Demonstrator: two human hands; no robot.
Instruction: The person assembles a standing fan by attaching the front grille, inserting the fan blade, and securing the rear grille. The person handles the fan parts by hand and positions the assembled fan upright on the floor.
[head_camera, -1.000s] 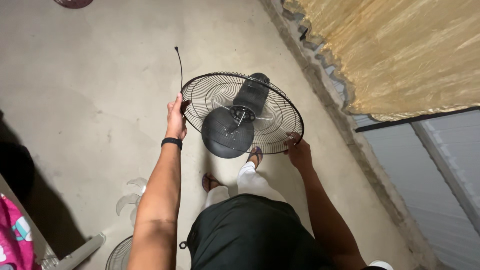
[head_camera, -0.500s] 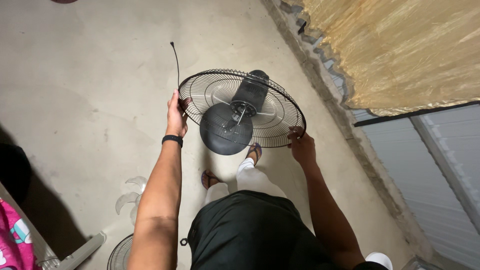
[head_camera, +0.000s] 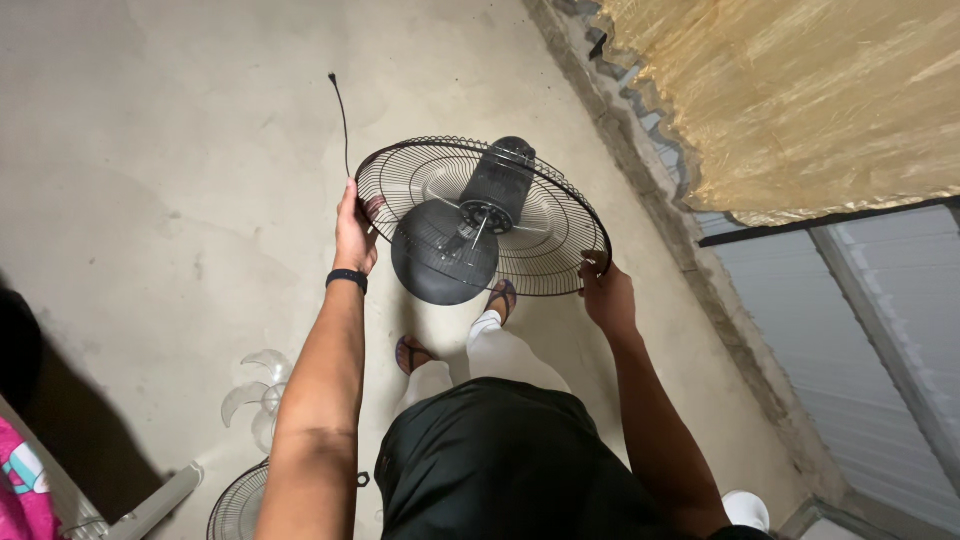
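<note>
Gripping fan guard (head_camera: 545, 245) rim, 2 outstretched hands (head_camera: 354, 235).

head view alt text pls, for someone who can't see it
A person's left hand and right hand hold a black wire fan guard with its motor by the rim, over a concrete floor; clear fan blades lie below.
</note>
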